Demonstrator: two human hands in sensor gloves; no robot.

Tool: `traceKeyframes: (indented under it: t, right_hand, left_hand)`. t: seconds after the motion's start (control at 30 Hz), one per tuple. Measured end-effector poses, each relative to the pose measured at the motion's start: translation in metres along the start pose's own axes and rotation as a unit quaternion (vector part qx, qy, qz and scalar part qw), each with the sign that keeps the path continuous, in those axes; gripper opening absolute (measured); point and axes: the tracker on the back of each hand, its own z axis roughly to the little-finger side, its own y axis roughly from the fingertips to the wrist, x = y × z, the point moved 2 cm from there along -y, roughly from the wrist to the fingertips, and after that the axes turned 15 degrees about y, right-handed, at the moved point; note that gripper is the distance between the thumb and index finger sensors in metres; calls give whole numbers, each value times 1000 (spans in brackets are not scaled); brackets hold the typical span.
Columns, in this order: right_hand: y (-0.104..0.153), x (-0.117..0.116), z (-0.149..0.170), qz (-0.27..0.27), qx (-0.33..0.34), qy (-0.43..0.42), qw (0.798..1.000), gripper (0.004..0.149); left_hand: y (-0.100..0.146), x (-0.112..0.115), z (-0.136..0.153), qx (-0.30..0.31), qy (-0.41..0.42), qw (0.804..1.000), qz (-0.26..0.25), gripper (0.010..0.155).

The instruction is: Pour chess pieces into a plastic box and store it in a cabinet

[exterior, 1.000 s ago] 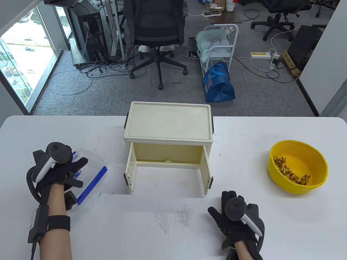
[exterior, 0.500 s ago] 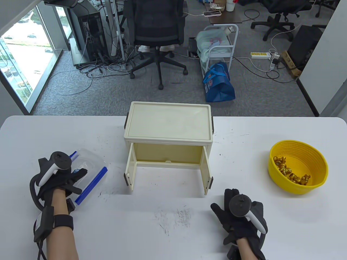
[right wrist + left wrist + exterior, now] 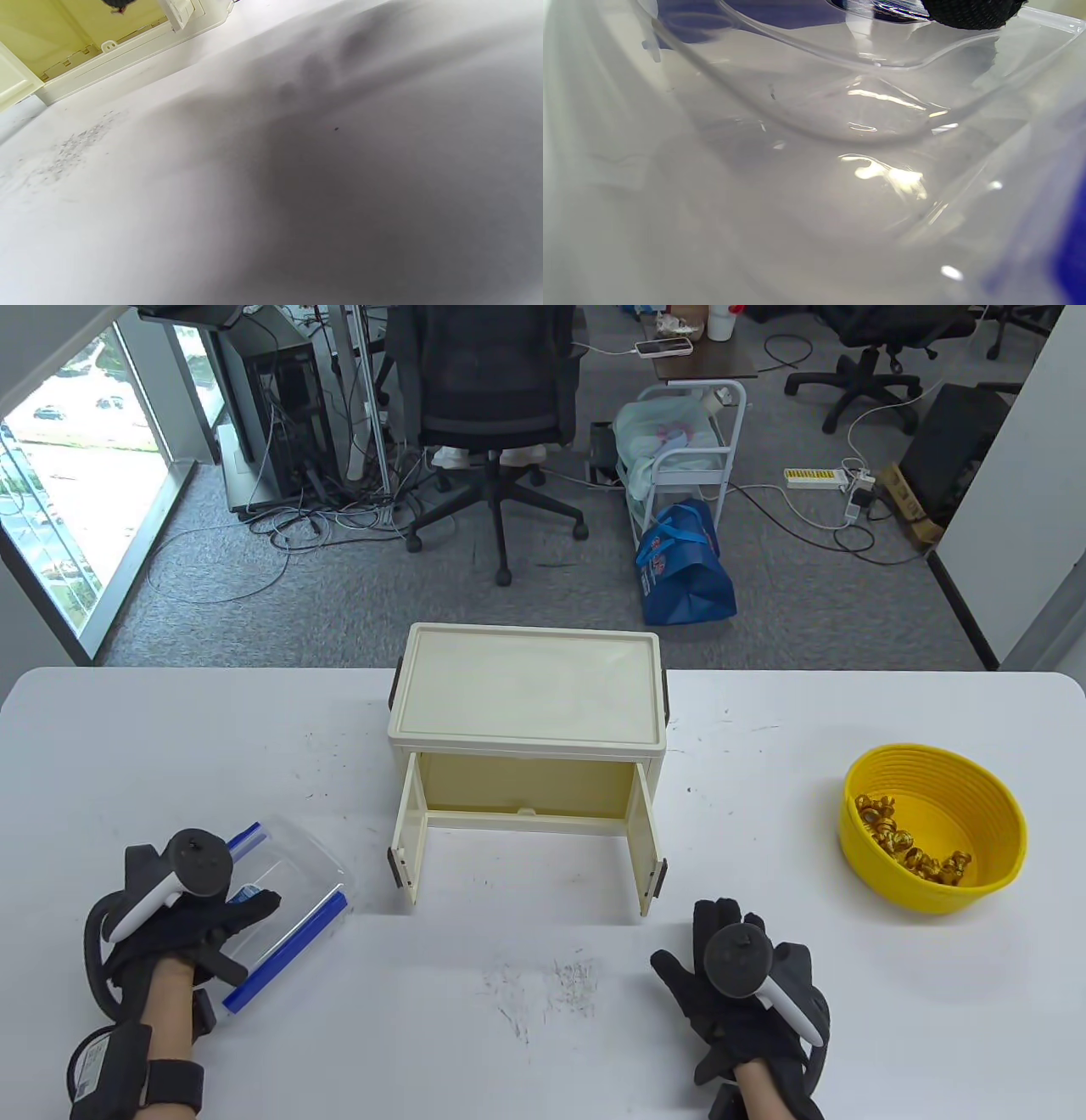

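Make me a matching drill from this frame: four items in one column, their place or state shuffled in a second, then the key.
Items
1. plastic box
2. cabinet
3. yellow bowl
4. right hand

Place or state
A. holds the gold chess pieces, at the table's right
B. lies flat on the table, holding nothing
C. at mid-table, both doors swung open
D. clear with blue clips, under the left hand

Pairs: 1-D, 2-C, 3-A, 4-B
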Motion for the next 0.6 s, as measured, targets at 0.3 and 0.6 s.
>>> traceKeyframes:
  t: [0.3, 0.6]
  right_hand:
    - [4, 0, -5, 7, 8, 16, 1000, 84]
    - [4, -1, -7, 3, 9, 22, 1000, 84]
  left_hand:
    - [33, 18, -22, 58, -65, 995, 48, 99]
    - [60, 45, -57, 146, -121, 978, 91, 103]
